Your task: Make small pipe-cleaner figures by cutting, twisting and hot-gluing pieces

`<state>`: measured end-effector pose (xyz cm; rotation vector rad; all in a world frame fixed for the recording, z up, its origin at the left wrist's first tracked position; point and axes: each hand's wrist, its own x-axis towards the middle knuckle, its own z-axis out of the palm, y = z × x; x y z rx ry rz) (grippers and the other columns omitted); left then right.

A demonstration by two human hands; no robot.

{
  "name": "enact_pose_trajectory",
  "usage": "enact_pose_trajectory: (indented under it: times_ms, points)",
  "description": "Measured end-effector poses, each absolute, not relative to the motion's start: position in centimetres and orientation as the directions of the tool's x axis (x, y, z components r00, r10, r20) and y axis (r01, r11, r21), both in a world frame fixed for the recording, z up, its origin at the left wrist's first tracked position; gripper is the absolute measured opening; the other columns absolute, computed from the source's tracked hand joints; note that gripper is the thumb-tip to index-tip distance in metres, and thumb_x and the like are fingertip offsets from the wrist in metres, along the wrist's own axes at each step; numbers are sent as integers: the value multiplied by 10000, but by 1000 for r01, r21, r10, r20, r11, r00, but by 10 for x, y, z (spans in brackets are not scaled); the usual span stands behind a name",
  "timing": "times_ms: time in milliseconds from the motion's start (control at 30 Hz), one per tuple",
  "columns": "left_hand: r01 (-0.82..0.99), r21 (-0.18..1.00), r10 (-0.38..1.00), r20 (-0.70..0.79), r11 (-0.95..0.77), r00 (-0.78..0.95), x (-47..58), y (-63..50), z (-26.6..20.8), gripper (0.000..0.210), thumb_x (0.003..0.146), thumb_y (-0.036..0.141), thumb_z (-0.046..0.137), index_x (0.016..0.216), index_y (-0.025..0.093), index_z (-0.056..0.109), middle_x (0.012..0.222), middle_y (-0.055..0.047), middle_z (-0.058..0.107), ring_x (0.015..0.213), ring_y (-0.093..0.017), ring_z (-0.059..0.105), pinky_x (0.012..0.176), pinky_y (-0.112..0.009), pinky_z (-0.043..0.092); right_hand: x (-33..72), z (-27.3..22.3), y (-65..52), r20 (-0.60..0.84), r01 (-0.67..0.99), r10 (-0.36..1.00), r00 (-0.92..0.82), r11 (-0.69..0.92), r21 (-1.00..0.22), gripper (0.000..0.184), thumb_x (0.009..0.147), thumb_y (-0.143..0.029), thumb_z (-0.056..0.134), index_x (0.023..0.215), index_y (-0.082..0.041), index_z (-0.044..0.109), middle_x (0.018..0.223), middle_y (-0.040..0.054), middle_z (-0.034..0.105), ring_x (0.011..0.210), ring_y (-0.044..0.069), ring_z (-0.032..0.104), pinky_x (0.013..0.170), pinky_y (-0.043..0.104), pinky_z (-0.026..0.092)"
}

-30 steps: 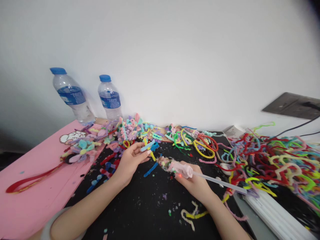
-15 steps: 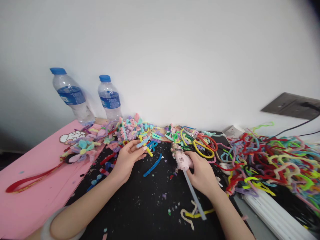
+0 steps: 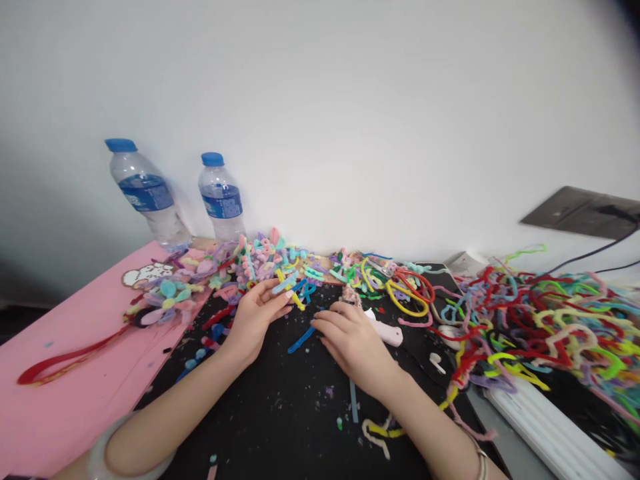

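My left hand (image 3: 260,317) is closed in a pinch on a crossed yellow and light blue pipe cleaner piece (image 3: 286,287), held just above the black mat (image 3: 280,427). My right hand (image 3: 357,340) reaches over the mat, its fingers extended and slightly apart over the upper end of a blue pipe cleaner strip (image 3: 301,341). Those fingers hide part of the strip, and no firm grip on it shows. Beyond this hand lies a pale pink glue gun (image 3: 387,332), partly covered, and a translucent glue stick (image 3: 354,403) sticks out below the palm.
Fuzzy pipe cleaner pieces (image 3: 260,257) crowd the back edge. A tangle of loose pipe cleaners (image 3: 565,320) fills the right side, beside a white power strip (image 3: 550,427). Two water bottles (image 3: 220,193) stand at the wall. Scissors with yellow and red handles (image 3: 407,300) lie behind.
My right hand has let go of the glue gun, which now lies on the mat, and has moved left to the blue strip. My left hand stays nearly still with its piece.
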<state>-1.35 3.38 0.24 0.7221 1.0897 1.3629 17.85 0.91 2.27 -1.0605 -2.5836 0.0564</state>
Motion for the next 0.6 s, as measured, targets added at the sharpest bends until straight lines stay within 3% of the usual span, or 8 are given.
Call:
enact_pose_trajectory:
  times_ms: [133, 233, 400, 600]
  points:
    - [-398, 910, 976, -179, 118, -121, -13, 34, 4, 373, 659, 228, 737, 985, 177, 564, 883, -12, 625, 790, -122, 621, 671, -219, 551, 158, 16, 13, 230, 688, 688, -688, 720, -91, 133, 850, -121, 504, 943, -154, 593, 909, 91, 624, 1008, 265, 462, 795, 394, 381]
    - [-409, 907, 977, -169, 103, -128, -13, 35, 4, 360, 654, 230, 740, 968, 179, 571, 912, -9, 617, 784, -115, 620, 668, -214, 550, 158, 14, 11, 236, 688, 695, -679, 715, -127, 65, 839, -146, 522, 870, -145, 579, 877, 84, 601, 960, 254, 469, 782, 382, 380]
    - [-377, 921, 978, -163, 103, -131, -13, 35, 4, 388, 654, 249, 740, 994, 186, 566, 913, -10, 613, 782, -123, 629, 670, -226, 554, 175, 19, 1, 270, 665, 747, -607, 664, -341, 138, 879, -134, 444, 965, -152, 550, 942, 70, 586, 906, 202, 499, 791, 352, 403]
    - [-239, 955, 980, -191, 175, -45, -10, 31, 4, 406, 684, 291, 721, 1036, 185, 548, 901, -17, 611, 783, -145, 644, 656, -237, 559, 187, 23, -10, 278, 503, 819, -501, 537, -677, 175, 893, -170, 453, 968, -217, 603, 862, 21, 611, 774, 154, 578, 687, 273, 465]
